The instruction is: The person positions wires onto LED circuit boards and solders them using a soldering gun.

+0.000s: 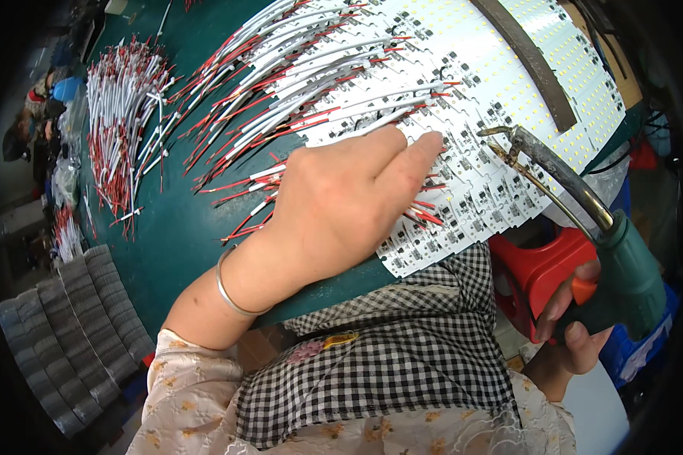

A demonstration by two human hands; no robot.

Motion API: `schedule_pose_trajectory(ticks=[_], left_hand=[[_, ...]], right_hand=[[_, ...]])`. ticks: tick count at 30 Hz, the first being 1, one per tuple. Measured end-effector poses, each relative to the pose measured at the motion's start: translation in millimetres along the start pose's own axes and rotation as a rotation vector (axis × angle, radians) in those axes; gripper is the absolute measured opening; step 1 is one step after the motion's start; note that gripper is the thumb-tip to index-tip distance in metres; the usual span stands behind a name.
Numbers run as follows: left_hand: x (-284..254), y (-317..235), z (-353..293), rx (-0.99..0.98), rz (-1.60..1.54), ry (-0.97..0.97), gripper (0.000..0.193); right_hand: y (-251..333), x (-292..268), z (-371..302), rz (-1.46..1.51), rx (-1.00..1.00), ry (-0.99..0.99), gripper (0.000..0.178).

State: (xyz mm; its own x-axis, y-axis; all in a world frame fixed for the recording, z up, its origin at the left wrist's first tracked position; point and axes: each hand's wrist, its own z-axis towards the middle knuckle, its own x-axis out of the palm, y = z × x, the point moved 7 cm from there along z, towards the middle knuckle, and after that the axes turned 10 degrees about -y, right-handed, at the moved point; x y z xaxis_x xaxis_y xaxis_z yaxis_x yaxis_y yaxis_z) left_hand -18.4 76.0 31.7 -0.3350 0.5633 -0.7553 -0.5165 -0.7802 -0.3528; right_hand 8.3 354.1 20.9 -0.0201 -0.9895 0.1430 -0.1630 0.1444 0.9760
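Observation:
My left hand point(341, 197) lies over a white panel of small circuit boards point(478, 201), its fingers closed. Red-tipped wires point(425, 215) stick out from beneath it on both sides; the pinch itself is partly hidden by the hand. Rows of red and white wires point(281, 98) lie across the panel's left edge, their ends on the boards. My right hand point(565, 322) is wrapped around a green soldering gun point(631, 258) with an orange trigger. The gun's metal tip point(505, 148) hovers above or touches the panel, right of my left fingers; I cannot tell which.
A heap of red and white wires point(125, 114) sits on the green tabletop point(182, 227) at left. A dark curved strip point(531, 64) crosses the panel. Grey stacked pieces point(76, 334) stand low at left. A red object point(535, 265) is beside my right hand.

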Motion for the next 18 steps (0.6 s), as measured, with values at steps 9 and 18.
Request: schedule_pose_trajectory(ticks=[9,18], left_hand=[[5.0,-2.5,0.6,0.066,-0.118,0.021,0.046],[3.7,-6.8,0.4,0.101,-0.09,0.008,0.045]], right_hand=[[-1.9,1.2,-13.2,-0.08,-0.037,-0.012,0.058],[-12.0,7.3,-17.4,-0.109,0.008,-0.008,0.047]])
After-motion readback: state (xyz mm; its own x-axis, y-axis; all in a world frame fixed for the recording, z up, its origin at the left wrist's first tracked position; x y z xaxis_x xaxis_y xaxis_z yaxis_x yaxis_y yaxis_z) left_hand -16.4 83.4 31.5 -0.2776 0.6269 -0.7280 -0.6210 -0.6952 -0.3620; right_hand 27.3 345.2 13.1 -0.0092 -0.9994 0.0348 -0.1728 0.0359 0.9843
